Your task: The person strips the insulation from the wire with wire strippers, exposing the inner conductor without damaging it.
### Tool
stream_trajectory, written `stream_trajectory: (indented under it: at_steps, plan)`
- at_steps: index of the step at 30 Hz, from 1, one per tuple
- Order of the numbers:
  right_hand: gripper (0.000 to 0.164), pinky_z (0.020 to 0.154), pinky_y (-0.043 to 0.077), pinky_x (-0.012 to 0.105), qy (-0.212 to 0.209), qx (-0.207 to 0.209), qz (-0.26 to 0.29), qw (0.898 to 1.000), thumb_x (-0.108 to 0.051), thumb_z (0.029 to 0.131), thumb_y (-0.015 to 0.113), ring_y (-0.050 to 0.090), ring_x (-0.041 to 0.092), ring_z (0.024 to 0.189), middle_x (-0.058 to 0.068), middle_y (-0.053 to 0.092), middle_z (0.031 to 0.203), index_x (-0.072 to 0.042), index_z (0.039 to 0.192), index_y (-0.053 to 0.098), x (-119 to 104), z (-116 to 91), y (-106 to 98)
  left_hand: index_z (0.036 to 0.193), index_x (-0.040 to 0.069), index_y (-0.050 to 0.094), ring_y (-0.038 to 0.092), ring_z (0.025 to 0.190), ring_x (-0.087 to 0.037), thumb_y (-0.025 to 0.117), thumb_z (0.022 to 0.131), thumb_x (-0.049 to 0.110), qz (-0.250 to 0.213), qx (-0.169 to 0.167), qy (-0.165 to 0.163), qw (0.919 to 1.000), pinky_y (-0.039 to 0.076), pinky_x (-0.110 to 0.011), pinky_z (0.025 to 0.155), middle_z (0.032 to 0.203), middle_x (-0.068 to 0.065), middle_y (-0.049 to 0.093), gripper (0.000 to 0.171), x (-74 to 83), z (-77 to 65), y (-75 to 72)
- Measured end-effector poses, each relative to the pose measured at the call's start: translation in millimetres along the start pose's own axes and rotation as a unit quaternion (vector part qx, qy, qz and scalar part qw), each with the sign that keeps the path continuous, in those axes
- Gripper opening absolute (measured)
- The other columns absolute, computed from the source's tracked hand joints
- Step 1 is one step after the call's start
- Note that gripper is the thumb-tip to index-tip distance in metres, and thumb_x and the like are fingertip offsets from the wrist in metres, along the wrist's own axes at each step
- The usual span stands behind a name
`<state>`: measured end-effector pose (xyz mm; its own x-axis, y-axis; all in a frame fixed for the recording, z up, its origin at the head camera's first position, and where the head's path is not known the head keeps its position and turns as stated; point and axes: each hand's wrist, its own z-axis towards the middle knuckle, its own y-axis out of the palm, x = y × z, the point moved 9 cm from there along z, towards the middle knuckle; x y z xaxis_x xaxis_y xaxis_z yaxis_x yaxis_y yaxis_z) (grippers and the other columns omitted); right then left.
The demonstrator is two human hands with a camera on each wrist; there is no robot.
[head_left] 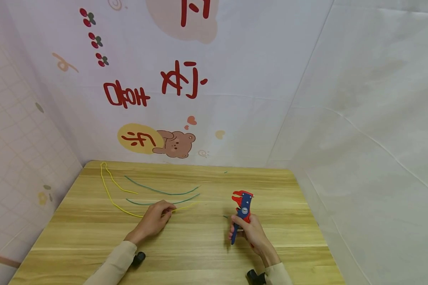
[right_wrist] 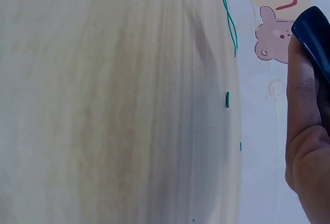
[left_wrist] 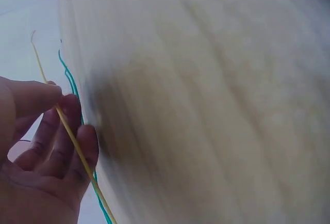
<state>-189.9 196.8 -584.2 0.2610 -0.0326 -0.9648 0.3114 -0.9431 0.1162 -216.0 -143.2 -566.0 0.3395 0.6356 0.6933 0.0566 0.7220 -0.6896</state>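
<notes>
Between thumb and fingers my left hand (head_left: pixel 155 219) pinches a yellow wire (left_wrist: pixel 76 144) near one end. That end points right in the head view; in the left wrist view its tip looks thin and slightly bent. The rest of the yellow wire loops across the table's left side. My right hand (head_left: pixel 254 233) grips a red and blue wire stripper (head_left: pixel 245 202) by its handles, its red jaws apart and facing left. In the right wrist view only a dark blue handle end (right_wrist: pixel 313 35) shows. Hand and wire stand some distance from the tool.
Two green wires, an upper one (head_left: pixel 169 194) and a lower one (head_left: pixel 183 200), lie behind my left hand. Short green bits (right_wrist: pixel 227 99) are on the wooden table (head_left: pixel 185 253). A printed cloth (head_left: pixel 235 130) hangs behind the table, and another pale cloth (head_left: pixel 371 158) stands at the right.
</notes>
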Motion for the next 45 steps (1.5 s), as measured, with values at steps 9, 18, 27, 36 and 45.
stream_trajectory:
  at_steps: [9,18,27,36,45]
  plan:
    - [0.037,0.083,0.071,0.045,0.002,0.004,0.004,1.000,-0.036,0.114,0.070,0.079,0.022,0.078,0.005,0.074,0.085,-0.001,0.120,0.060,0,1,1,0.124,0.005,0.083,0.076,0.099,-0.020,0.073,0.104,-0.007,-0.036,0.026,0.016,0.9989,0.065,-0.031,0.087,0.112,-0.010,0.080,0.025,4.5,-1.7,-7.7]
    - [0.051,0.082,0.071,0.044,0.001,-0.001,0.001,1.000,-0.034,0.116,0.068,0.080,0.021,0.078,0.004,0.074,0.085,0.014,0.128,0.053,0,1,4,0.116,0.005,0.084,0.076,0.092,-0.015,0.077,0.105,0.000,-0.054,0.074,0.047,0.9947,0.065,-0.030,0.081,0.107,-0.007,0.081,0.014,15.6,-4.6,-20.4]
    - [0.047,0.083,0.071,0.047,-0.003,-0.010,0.010,1.000,-0.032,0.117,0.066,0.078,0.022,0.078,0.005,0.074,0.085,0.013,0.127,0.053,0,1,12,0.108,0.008,0.083,0.072,0.086,-0.006,0.082,0.104,0.008,-0.061,0.113,0.042,0.9908,0.063,-0.028,0.077,0.100,0.003,0.080,0.004,23.3,-7.3,-33.0]
    - [0.033,0.084,0.071,0.054,-0.013,-0.028,0.010,0.999,-0.026,0.117,0.063,0.077,0.021,0.077,0.003,0.073,0.084,0.006,0.119,0.058,-4,1,23,0.108,0.019,0.083,0.069,0.083,-0.001,0.083,0.105,0.013,-0.081,0.113,0.014,0.9902,0.060,-0.025,0.075,0.095,0.007,0.078,0.007,29.4,-8.8,-38.0]
    - [0.024,0.083,0.071,0.055,-0.026,-0.050,0.014,0.998,-0.027,0.116,0.065,0.076,0.019,0.076,0.001,0.074,0.083,-0.003,0.113,0.063,-9,2,36,0.108,0.019,0.082,0.068,0.082,-0.001,0.082,0.106,0.016,-0.089,0.108,0.009,0.9901,0.058,-0.024,0.074,0.093,0.009,0.076,0.004,40.0,-11.2,-41.4]
